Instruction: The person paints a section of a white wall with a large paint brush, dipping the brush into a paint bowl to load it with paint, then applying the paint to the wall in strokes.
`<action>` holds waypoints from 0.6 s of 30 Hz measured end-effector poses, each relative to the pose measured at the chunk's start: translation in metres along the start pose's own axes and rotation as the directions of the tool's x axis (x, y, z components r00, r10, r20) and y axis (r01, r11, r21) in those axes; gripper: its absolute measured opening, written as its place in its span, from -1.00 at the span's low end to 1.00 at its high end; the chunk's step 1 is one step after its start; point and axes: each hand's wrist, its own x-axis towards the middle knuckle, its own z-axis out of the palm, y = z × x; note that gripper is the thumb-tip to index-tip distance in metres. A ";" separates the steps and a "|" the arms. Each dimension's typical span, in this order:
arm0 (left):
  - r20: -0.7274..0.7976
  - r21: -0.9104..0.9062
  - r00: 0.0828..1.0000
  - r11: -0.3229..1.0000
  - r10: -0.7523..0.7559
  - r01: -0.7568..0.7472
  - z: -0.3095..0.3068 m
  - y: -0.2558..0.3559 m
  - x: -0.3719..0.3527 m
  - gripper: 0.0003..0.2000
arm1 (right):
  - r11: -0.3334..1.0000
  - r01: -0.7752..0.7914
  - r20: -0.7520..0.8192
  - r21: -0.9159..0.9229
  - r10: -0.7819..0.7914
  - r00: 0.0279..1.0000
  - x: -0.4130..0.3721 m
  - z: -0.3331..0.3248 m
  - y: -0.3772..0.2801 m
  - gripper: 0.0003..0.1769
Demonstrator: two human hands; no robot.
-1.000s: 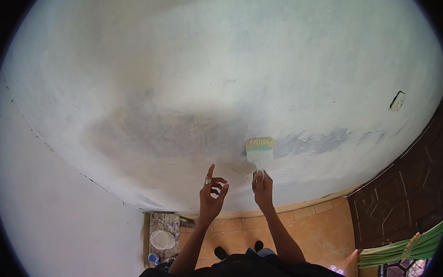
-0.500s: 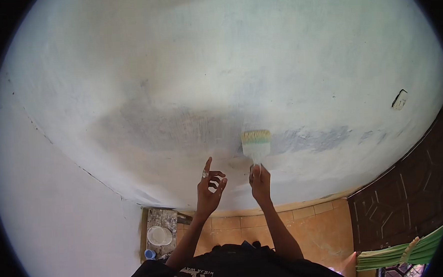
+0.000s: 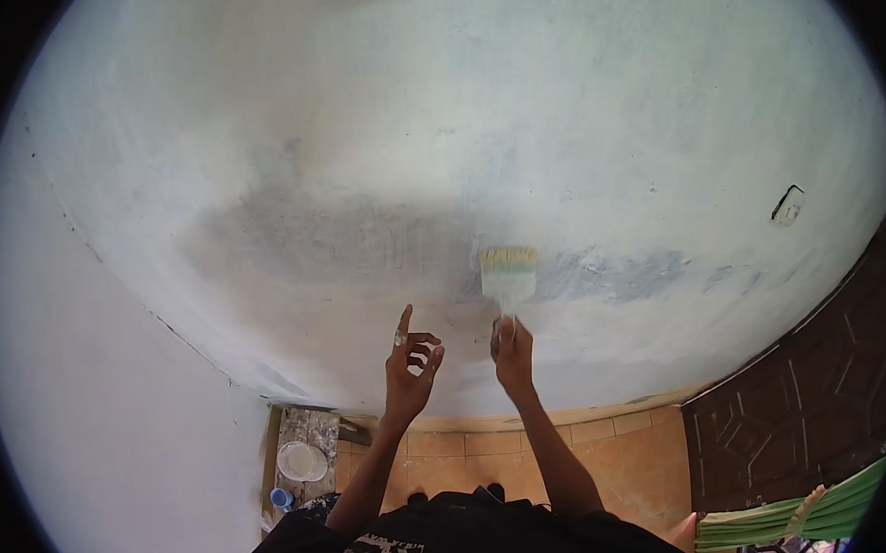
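A wide paintbrush (image 3: 509, 271) with pale bristles is gripped by its handle in my right hand (image 3: 512, 351), bristles pointing up. Its tip overlaps the white wall (image 3: 577, 149) beside a grey, patchy streak (image 3: 623, 272). My left hand (image 3: 411, 370) is raised to the left of the brush with nothing in it. The index finger there points up while the other fingers curl loosely, apart from the thumb. A whitish mark shows on that index finger.
A paint-spattered bench (image 3: 310, 424) at lower left bears a white tub (image 3: 302, 462); a blue cup (image 3: 281, 499) is close by. Orange tiles (image 3: 613, 458) cover the floor. At right are a dark panelled door (image 3: 791, 408), a green curtain (image 3: 807, 523) and a wall switch plate (image 3: 787, 206).
The view has shifted slightly, so most of the scene sits a little further left. The brush and both hands appear slightly higher in view; both hands keep their poses.
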 end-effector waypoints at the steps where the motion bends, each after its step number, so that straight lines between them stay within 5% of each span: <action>1: -0.005 0.006 1.000 1.000 0.011 -0.011 -0.002 0.000 -0.002 -0.79 | 0.999 -0.048 0.002 0.008 0.048 0.999 -0.015 -0.002 0.011 -0.49; 5: -0.014 0.040 0.998 0.997 0.059 -0.058 -0.007 -0.005 -0.004 -0.27 | 0.990 -0.113 -0.015 0.079 0.115 0.993 -0.027 0.000 0.003 -0.48; 8: -0.001 0.042 1.000 0.999 0.025 -0.025 -0.008 -0.001 -0.009 -0.48 | 0.997 -0.006 -0.002 0.071 0.006 1.000 0.005 0.011 -0.050 -0.48; 10: 0.013 0.036 1.000 0.999 -0.009 0.009 -0.009 0.005 -0.010 -0.87 | 0.998 0.061 0.012 0.030 -0.061 0.998 0.021 0.014 -0.058 -0.47; 14: 0.005 0.057 0.999 0.997 0.048 -0.048 -0.006 0.002 -0.020 -0.26 | 0.993 0.066 -0.021 -0.099 -0.068 0.997 -0.010 0.007 0.017 -0.46; 18: -0.005 0.030 1.000 1.000 0.010 -0.010 -0.011 0.000 -0.031 -0.27 | 0.984 -0.165 -0.043 -0.067 0.162 0.986 -0.056 0.000 0.042 -0.47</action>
